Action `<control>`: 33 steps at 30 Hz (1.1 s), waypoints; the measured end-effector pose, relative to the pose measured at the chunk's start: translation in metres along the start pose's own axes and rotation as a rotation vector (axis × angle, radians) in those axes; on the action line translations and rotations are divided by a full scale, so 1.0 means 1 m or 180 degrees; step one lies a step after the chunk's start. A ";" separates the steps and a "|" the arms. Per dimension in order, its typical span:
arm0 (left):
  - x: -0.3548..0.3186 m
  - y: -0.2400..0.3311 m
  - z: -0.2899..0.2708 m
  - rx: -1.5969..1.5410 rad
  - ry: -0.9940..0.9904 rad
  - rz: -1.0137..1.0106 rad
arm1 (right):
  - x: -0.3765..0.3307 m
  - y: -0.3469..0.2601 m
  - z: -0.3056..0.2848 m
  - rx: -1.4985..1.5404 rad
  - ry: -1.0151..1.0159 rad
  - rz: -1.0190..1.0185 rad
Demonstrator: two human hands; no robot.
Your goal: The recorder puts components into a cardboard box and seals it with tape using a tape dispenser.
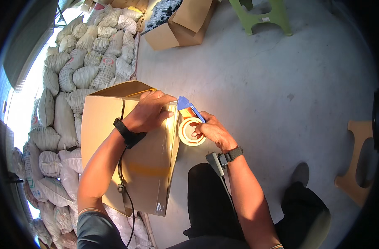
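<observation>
Right hand wrapped around blue-and-orange tape dispenser, fingers closed on its handle, tape roll just left of the knuckles, blue blade end just beyond the fingertips, touching the box edge. Left hand flat on top edge of cardboard box, fingers curled over the edge, pressing, holding nothing else; box face spread below the palm, clear tape strip along the side. Black wrist straps on both arms. Further out: stacked white sacks left of the box, open carton and green stool far beyond the fingertips on grey floor.
</observation>
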State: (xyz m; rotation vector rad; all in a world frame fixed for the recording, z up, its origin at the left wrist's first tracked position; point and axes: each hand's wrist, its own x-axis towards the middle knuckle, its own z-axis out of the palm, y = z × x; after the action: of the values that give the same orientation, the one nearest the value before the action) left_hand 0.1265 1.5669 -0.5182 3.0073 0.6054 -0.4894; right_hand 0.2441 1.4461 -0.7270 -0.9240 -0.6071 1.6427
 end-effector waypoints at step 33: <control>0.040 -0.022 0.021 0.0357 -0.0899 -0.0312 | -0.017 0.044 0.028 0.0752 0.0602 0.0012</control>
State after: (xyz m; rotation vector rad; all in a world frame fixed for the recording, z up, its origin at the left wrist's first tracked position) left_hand 0.1466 1.6002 -0.5502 2.9376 0.7255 -0.9635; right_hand 0.1978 1.4197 -0.7406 -0.8928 -0.2754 1.5694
